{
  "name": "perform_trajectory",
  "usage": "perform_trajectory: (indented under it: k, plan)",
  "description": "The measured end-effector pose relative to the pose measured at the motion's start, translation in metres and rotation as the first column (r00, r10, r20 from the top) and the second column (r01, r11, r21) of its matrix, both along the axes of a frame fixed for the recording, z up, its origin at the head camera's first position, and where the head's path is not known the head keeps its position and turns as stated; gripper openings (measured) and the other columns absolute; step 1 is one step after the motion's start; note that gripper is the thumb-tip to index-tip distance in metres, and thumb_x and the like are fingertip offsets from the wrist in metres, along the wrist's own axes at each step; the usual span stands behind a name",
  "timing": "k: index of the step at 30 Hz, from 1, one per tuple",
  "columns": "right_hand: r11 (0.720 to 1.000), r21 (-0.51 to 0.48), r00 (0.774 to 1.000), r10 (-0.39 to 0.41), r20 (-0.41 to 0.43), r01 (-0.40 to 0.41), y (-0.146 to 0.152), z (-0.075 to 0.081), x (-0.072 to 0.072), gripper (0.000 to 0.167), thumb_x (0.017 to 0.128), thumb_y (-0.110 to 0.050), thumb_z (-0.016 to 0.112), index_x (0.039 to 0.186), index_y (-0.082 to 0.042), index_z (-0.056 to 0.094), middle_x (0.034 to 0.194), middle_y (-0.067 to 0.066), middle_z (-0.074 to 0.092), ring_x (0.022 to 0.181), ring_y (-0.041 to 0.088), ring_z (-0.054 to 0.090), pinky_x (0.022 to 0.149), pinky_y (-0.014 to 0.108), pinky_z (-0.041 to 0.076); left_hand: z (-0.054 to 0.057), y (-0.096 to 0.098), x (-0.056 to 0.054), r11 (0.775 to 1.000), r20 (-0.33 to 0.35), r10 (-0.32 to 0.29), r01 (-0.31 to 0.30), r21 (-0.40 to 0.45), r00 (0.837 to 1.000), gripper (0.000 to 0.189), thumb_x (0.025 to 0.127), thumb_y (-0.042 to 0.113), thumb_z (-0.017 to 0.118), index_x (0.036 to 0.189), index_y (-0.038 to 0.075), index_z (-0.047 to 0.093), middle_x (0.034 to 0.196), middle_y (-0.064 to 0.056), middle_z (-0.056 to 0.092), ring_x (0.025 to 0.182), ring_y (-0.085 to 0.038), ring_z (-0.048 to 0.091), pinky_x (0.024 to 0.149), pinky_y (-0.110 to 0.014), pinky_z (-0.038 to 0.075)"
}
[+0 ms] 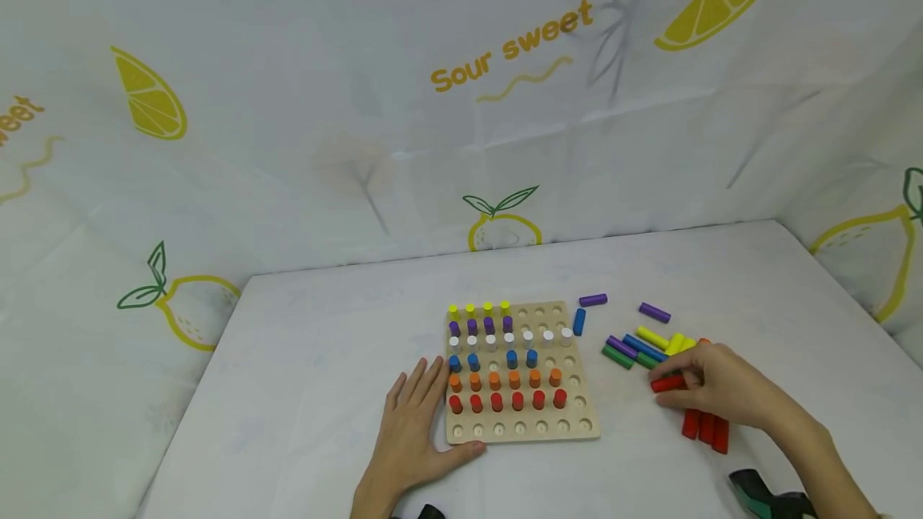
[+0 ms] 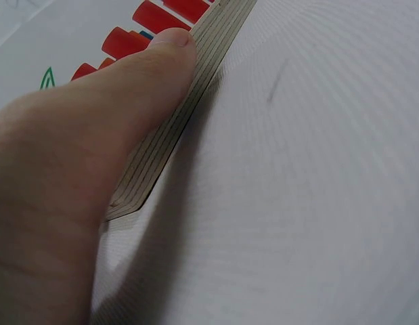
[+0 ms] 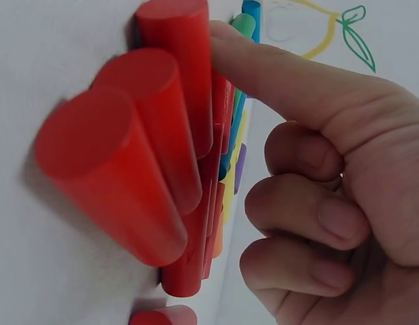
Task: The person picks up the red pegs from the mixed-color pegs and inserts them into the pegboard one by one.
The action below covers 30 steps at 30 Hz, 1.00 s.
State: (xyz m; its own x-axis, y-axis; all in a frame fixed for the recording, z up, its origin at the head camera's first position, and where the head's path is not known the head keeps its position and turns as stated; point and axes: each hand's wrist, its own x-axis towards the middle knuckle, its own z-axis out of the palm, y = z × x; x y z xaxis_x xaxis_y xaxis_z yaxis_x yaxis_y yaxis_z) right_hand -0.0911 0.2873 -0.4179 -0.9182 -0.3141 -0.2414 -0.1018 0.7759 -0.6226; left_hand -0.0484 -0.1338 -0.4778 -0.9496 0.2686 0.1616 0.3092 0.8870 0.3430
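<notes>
A wooden pegboard (image 1: 530, 415) carries rows of yellow, purple, white, blue, orange and red pegs, with bare holes in its front row and towards the right. My left hand (image 1: 407, 431) rests along its left side, fingers straight; the thumb touches the front edge, as the left wrist view also shows. To the right of the board, my right hand (image 1: 721, 383) pinches a red peg (image 1: 667, 384) between thumb and index finger, low over the loose pegs. Close below this hand, several red pegs (image 3: 94, 156) lie side by side on the table.
Loose green (image 1: 617, 356), blue (image 1: 644, 348) and yellow pegs (image 1: 652, 336) lie beyond the right hand. Purple pegs (image 1: 654, 312) lie farther back, and a blue peg (image 1: 579, 322) is by the board's right edge. A black and green object (image 1: 767, 495) shows at the front right.
</notes>
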Motion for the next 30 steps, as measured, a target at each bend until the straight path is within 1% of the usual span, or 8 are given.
perform_trajectory:
  k: [10,16,20,24,27,30]
  plan:
    - [0.999,0.035,1.000,-0.004,0.026,0.004,0.001,-0.004,-0.002,0.024,0.081,-0.019,0.085,0.104,-0.012,0.081,0.054,-0.009,0.033,0.044,0.004,0.031,0.044,0.020,0.032,-0.001,0.001,0.001,1.000,0.008,-0.005,0.005,0.014,1.000,0.112,0.072,0.085,0.063,0.159,0.018,0.038,0.166,0.001,0.038,0.157,-0.026,0.032,0.125,-0.051,0.023]
    - [0.998,0.061,1.000,-0.012,0.018,0.011,-0.001,-0.004,-0.002,0.022,0.080,-0.020,0.085,0.101,-0.014,0.081,0.054,-0.009,0.034,0.045,0.005,0.032,0.046,0.020,0.033,-0.001,0.001,0.000,1.000,0.004,-0.002,0.002,0.006,1.000,0.112,0.072,0.084,0.065,0.159,0.019,0.038,0.166,0.001,0.038,0.156,-0.025,0.032,0.125,-0.051,0.024]
    - [0.999,0.053,1.000,-0.010,0.002,0.010,-0.003,-0.003,-0.002,0.020,0.081,-0.021,0.085,0.099,-0.015,0.081,0.054,-0.009,0.034,0.046,0.004,0.033,0.046,0.021,0.033,-0.001,0.001,0.000,1.000,0.004,0.000,0.000,0.001,1.000,0.112,0.072,0.084,0.065,0.160,0.019,0.037,0.167,0.002,0.038,0.157,-0.025,0.031,0.125,-0.050,0.023]
    - [0.999,0.037,1.000,0.002,-0.022,-0.001,-0.005,-0.001,-0.003,0.018,0.081,-0.022,0.085,0.098,-0.017,0.081,0.055,-0.009,0.036,0.047,0.004,0.037,0.047,0.021,0.034,-0.001,0.000,0.000,1.000,0.002,0.001,-0.001,0.000,1.000,0.112,0.072,0.084,0.064,0.160,0.019,0.037,0.167,0.002,0.037,0.157,-0.024,0.031,0.125,-0.048,0.020]
    - [1.000,0.020,0.999,0.010,-0.045,-0.009,-0.008,0.001,-0.002,0.018,0.081,-0.022,0.085,0.098,-0.016,0.081,0.056,-0.009,0.037,0.048,0.004,0.038,0.047,0.021,0.033,-0.001,0.000,0.000,1.000,-0.002,0.000,0.000,0.000,1.000,0.112,0.072,0.084,0.064,0.159,0.019,0.037,0.166,0.002,0.038,0.157,-0.025,0.032,0.125,-0.048,0.021]
    - [1.000,-0.001,0.998,0.014,-0.062,-0.014,-0.011,0.004,-0.002,0.018,0.082,-0.020,0.084,0.099,-0.014,0.081,0.056,-0.009,0.036,0.048,0.003,0.036,0.047,0.021,0.032,0.000,0.000,0.001,1.000,-0.003,0.001,-0.001,0.002,1.000,0.112,0.072,0.084,0.064,0.159,0.019,0.038,0.166,0.001,0.038,0.156,-0.025,0.032,0.125,-0.049,0.022]
